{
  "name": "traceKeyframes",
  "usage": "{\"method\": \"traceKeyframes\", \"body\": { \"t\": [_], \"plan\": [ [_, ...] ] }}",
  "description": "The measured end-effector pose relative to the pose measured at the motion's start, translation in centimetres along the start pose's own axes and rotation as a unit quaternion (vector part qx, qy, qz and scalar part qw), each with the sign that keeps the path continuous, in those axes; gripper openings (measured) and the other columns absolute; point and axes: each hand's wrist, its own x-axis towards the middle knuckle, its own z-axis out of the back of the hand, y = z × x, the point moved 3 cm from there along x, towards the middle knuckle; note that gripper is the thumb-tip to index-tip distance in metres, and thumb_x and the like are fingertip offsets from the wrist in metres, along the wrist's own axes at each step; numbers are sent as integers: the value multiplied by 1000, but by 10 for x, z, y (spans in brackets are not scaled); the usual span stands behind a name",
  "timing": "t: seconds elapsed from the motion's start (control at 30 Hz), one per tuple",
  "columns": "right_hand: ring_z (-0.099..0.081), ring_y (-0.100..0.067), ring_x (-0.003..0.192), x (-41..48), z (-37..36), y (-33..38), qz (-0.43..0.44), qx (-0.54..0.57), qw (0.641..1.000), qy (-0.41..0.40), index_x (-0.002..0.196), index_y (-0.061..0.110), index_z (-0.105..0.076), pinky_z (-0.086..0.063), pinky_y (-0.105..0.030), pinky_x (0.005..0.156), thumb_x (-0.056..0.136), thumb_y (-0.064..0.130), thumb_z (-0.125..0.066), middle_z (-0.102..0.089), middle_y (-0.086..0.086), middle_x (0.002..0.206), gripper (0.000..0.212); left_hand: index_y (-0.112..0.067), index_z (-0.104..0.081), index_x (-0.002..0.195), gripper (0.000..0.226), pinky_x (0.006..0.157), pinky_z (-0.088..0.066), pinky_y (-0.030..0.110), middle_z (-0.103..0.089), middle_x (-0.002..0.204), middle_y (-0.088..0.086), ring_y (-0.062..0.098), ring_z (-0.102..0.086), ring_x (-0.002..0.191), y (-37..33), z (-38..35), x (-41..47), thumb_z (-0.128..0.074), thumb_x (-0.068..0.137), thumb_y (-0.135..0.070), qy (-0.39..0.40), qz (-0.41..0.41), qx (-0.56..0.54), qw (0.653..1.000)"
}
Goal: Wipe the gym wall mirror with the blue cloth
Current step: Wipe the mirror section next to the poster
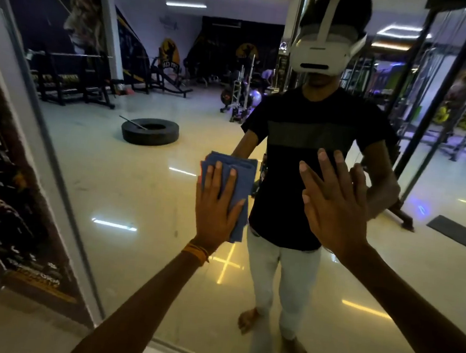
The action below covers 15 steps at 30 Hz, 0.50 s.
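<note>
Blue cloth (243,174): mid-blue, matte, folded into a thick oblong pad, several layers showing as stacked edges along the top and at the upper left corner, lower end reaching down beside the heel of the palm. Held flat against the gym wall mirror (140,190), near the middle of the view, just left of the reflected person's dark T-shirt (306,166). Covered over its left and middle part by the left hand (216,206), laid on top with fingers straight and slightly fanned, fingertips pointing up and stopping short of the pad's top edge, thumb stretched out to the right across the fabric; pressing, not gripping. Top edge, right side and bottom strip of the pad left showing around that hand. Orange thread band (195,253) round the left wrist. Right hand (333,210) off to the right, apart from the cloth and holding nothing, fingers straight and spread, palm turned to the glass, its own reflection close behind it; actual contact with the glass impossible to tell. Also reflected in the mirror: white headset (320,54), pale trousers (271,272), a black tyre (150,131) lying flat on the shiny floor. Grey mirror frame (57,178) and a dark poster (3,184) at the left.
</note>
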Motion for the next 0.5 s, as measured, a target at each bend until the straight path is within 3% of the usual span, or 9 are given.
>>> {"method": "traceKeyframes", "body": {
  "t": [0.07, 0.17, 0.23, 0.3, 0.4, 0.5],
  "plan": [
    [-20, -37, 155, -1, 5, -5, 9, 5, 1000, 4, 160, 19, -33, -13, -53, 126, 106, 31, -48, -24, -15, 167, 58, -25, 0, 165, 68, 129, -2, 47, 3, 173, 3, 29, 2, 159, 14, 24, 37, -29, 109, -52, -59, 30, -4, 998],
    [-24, -37, 154, -1, 12, -11, 5, -5, 1000, -8, 158, 18, -37, -12, -52, 126, 107, 30, -45, -27, -16, 166, 53, -8, -11, 162, 68, 128, -9, 55, -13, 168, 26, 43, -8, 157, 29, 50, 91, -29, 110, -49, -151, 141, -35, 978],
    [-23, -37, 154, 3, 16, -15, -1, -5, 1000, -15, 156, 16, -41, -10, -52, 127, 107, 30, -44, -27, -16, 166, 51, -3, -14, 161, 71, 128, -10, 57, -12, 168, 25, 42, -8, 157, 16, 46, 96, -28, 110, -50, -174, 178, -42, 968],
    [-21, -36, 155, 6, 17, -18, -4, 2, 1000, -13, 156, 15, -41, -8, -52, 127, 105, 30, -46, -27, -16, 166, 53, -17, -4, 164, 68, 129, -4, 52, 3, 172, 11, 32, 2, 159, -15, 24, 68, -25, 110, -52, -110, 112, -17, 988],
    [-21, -36, 155, 7, 19, -22, 14, 5, 1000, -10, 157, 16, -39, -9, -52, 127, 103, 29, -48, -28, -16, 165, 56, -30, 7, 164, 67, 129, 2, 45, 13, 172, -3, 23, 6, 159, -48, -10, 18, -23, 109, -53, 14, -80, 41, 996],
    [-21, -38, 155, 5, 29, -44, 0, 18, 1000, -14, 156, 14, -42, -14, -56, 126, 106, 29, -43, -27, -18, 166, 52, -31, 3, 164, 66, 129, 0, 45, 6, 173, 0, 24, 4, 159, -27, 8, 54, -25, 109, -52, -4, -89, 37, 995]
  ]
}}
